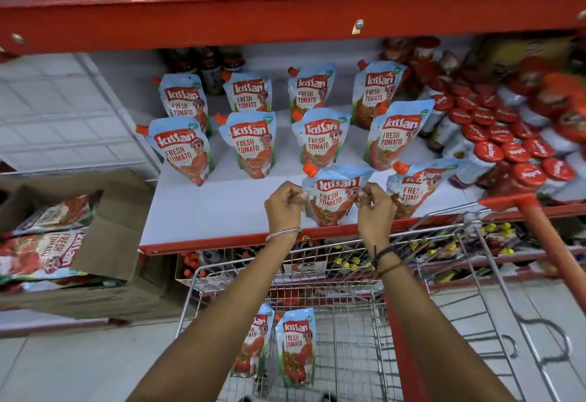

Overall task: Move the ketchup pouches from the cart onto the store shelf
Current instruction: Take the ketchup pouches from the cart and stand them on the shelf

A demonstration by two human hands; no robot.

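A light-blue ketchup pouch point(333, 194) with an orange cap stands upright near the front edge of the white store shelf point(209, 211). My left hand point(283, 206) pinches its left edge and my right hand point(374, 208) pinches its right edge. Several more pouches stand in rows behind it, such as one point(322, 138) directly behind, and another pouch point(415, 187) leans just to the right. Two pouches point(295, 346) lie in the wire cart point(444, 274) below my arms.
An open cardboard box point(104, 243) holding more pouches sits at the left beside the shelf. Red-capped bottles point(507, 148) crowd the shelf's right side. The red upper shelf rail point(285, 18) hangs overhead. The cart's red handle point(551, 243) runs along the right.
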